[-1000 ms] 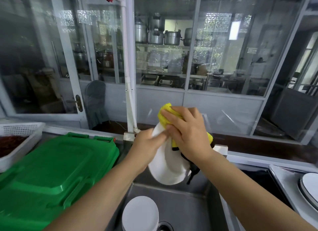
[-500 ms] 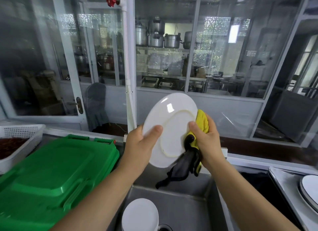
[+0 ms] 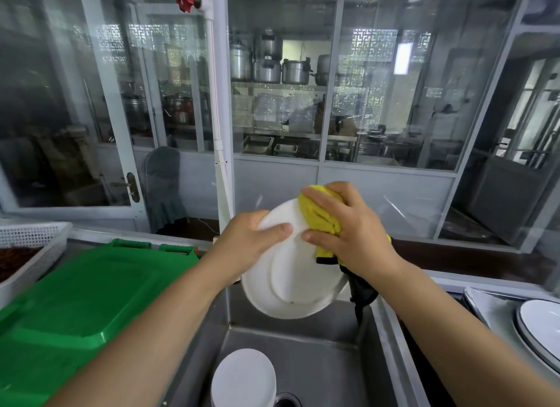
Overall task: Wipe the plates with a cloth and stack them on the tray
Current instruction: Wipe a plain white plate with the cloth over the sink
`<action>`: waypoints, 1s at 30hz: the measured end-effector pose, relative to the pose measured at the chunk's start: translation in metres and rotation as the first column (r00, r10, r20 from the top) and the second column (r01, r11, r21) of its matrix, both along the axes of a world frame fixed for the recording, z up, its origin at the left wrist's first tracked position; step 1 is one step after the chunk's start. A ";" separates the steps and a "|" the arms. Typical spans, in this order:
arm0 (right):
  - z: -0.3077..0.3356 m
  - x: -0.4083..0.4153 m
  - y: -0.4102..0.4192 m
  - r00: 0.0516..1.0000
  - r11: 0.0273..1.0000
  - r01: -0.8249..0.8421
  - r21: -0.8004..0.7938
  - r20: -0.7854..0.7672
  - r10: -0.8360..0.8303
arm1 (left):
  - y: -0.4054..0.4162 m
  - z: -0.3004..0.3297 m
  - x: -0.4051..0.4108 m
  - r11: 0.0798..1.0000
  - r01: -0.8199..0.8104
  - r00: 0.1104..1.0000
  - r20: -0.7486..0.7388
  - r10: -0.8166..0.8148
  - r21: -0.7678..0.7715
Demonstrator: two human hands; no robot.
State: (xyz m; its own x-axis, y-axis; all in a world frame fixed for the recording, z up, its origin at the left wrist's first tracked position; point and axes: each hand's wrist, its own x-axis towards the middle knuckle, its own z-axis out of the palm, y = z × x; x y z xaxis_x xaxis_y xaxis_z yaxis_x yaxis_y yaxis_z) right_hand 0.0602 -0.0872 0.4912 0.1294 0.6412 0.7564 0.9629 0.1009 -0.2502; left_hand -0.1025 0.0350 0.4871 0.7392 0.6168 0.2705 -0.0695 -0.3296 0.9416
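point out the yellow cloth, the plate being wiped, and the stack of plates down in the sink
yellow cloth (image 3: 319, 217), head view, bunched upper fold
held plate (image 3: 300, 288), head view, underside centre
sink stack (image 3: 244, 376), head view, top plate

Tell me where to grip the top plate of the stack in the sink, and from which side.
Grip the stack by the top plate's rim on its far, upper edge, coming from above. The plates lie flat in the sink, so only the rim offers a hold, and that side looks open, away from the drain.

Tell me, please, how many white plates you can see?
3: one plate held over the sink, one plate stack inside it (more possibly beneath), one rimmed plate at right.
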 end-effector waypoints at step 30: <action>-0.005 -0.004 -0.009 0.989 0.998 0.056 -0.016 -0.135 -0.058 | 0.012 0.009 0.004 0.992 0.034 0.999 -0.015 -0.032 0.122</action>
